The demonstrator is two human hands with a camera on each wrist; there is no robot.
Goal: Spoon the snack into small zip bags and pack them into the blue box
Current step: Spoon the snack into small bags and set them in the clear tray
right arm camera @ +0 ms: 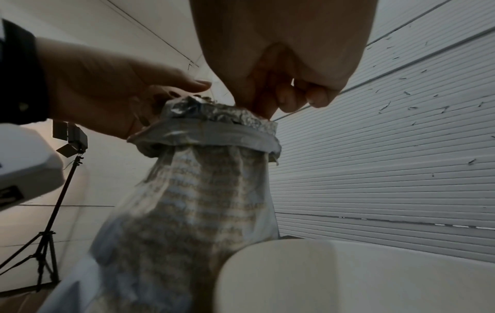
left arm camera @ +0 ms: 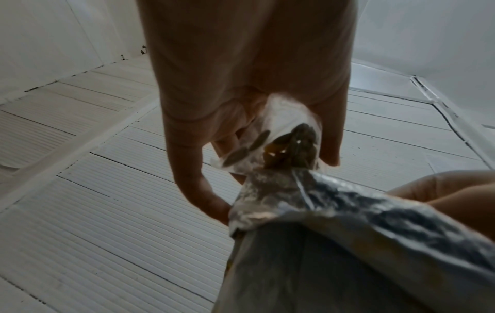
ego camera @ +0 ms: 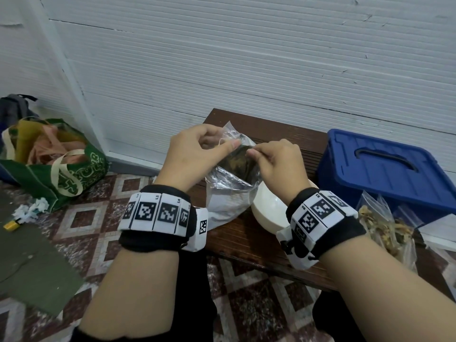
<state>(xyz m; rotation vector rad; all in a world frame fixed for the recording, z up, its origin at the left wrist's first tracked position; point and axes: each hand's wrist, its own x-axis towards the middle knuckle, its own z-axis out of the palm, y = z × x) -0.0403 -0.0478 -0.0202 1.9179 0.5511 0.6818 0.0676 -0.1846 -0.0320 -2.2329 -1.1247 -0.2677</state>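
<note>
From the head cam I see both hands up over the dark ribbed wooden bench (ego camera: pixel 249 233), working at the mouth of the big snack bag (ego camera: pixel 229 193): crinkled silver foil inside, rim rolled outward into a cuff, printed outer skin that reads blurry on the right wrist cam. Left hand (ego camera: pixel 195 154) has thumb and curled fingers pinching a small clear zip bag (ego camera: pixel 230 130), thin glossy film, held at the left side of the foil mouth; left wrist cam shows flat oval seed-like pieces (left arm camera: pixel 292 146) of snack through the film, just above the foil edge. Right hand (ego camera: pixel 276 161) is fingers curled in, tips pinched on the right side of the foil rim; whether it also catches the zip bag's edge, can't tell. Dark brownish snack (ego camera: pixel 240 161) visible down in the open mouth between the two hands. White bowl (ego camera: pixel 266 211), smooth and matte, round, sits on the bench just right of the foil bag, partly under my right wrist. Blue box (ego camera: pixel 385 169) is at the bench's right end, hard moulded plastic, ribbed lid on with a recessed slot handle. Filled clear zip bags (ego camera: pixel 387 230) lie in front of it, tan flaky contents, crumpled film. Off to the left on the patterned tile floor (ego camera: pixel 81 218): green woven tote (ego camera: pixel 74 178), soft and slumped.
</note>
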